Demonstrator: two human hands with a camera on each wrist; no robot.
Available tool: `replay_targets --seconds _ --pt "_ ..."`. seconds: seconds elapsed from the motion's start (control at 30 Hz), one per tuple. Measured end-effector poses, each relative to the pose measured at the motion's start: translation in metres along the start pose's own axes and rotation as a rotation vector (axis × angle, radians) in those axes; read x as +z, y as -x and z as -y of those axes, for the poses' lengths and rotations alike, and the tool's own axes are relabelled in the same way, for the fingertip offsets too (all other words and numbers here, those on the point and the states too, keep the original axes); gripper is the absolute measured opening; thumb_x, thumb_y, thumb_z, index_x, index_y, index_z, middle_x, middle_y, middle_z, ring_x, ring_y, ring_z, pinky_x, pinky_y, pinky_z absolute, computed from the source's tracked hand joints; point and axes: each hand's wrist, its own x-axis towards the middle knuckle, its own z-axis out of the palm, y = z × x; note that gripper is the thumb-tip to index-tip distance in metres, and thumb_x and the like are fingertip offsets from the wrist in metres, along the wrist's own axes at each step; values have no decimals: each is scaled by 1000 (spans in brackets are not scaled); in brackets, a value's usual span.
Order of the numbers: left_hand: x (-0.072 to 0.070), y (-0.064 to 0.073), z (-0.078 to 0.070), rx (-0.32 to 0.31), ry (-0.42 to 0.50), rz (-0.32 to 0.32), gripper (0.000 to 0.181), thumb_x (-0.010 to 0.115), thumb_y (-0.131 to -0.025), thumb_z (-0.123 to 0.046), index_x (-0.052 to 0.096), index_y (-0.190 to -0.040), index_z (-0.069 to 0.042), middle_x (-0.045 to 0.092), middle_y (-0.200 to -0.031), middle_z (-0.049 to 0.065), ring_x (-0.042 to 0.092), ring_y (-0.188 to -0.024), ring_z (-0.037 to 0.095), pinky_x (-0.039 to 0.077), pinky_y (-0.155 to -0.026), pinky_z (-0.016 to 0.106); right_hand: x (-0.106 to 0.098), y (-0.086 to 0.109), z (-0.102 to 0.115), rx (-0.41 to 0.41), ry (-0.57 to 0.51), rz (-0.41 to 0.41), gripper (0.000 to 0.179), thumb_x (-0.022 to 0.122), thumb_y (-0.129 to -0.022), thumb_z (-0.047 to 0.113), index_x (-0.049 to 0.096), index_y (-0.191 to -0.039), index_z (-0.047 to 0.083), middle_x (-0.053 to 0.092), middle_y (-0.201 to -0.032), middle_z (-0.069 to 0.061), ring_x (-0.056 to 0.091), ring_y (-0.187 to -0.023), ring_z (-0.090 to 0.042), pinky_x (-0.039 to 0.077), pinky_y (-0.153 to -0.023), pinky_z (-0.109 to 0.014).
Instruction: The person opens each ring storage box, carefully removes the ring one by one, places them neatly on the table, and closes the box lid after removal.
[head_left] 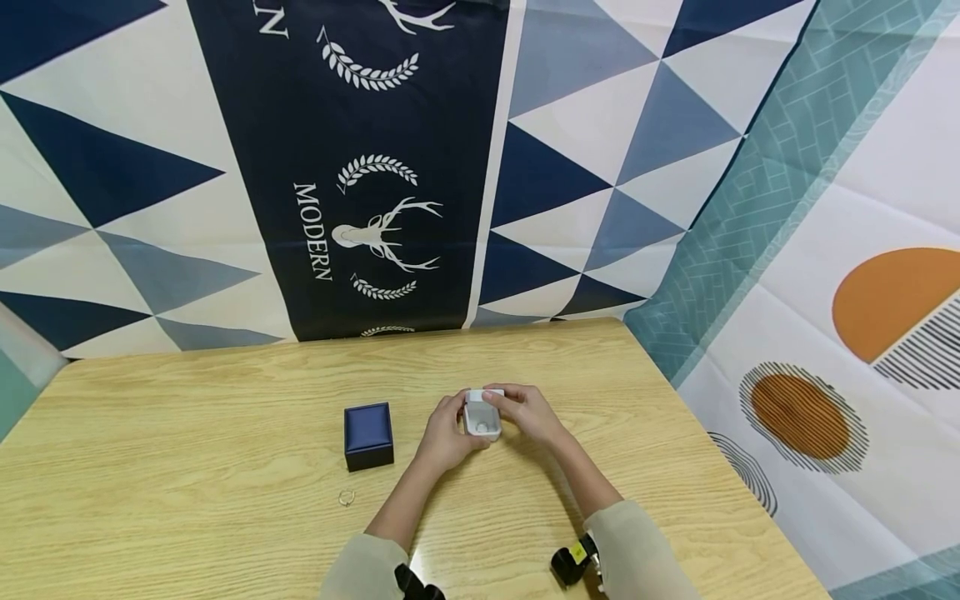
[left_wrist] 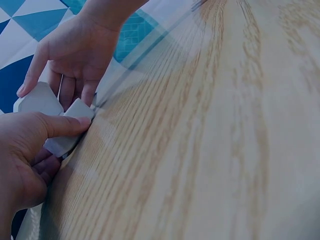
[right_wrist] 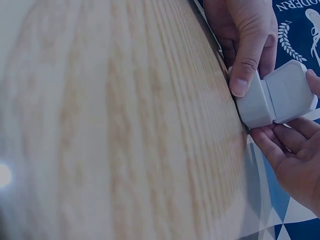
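Observation:
A small white ring box stands on the wooden table with its lid raised, held between both hands. My left hand grips the lower half from the left, thumb along the front. My right hand pinches the raised lid, with the thumb on its inner side and fingers behind. Inside the box, a small round shape shows faintly in the head view. Left of the hands sits a closed dark blue box. A thin ring lies on the table just in front of that box.
The pale wood-grain table reaches back to a wall hung with patterned cloth. Another printed cloth hangs along the right side. Black camera mounts are strapped near both sleeves.

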Motion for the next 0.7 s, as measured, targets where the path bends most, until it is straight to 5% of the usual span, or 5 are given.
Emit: replay_targets --seconds 0.7 --pt "1 0 0 -5 23 -3 84 83 -68 -9 39 -139 3 53 -118 13 52 -111 27 44 -100 42 -1 1 5 38 -20 22 46 57 -93 31 58 -124 -3 59 -124 -20 59 -113 -29 50 -94 -33"
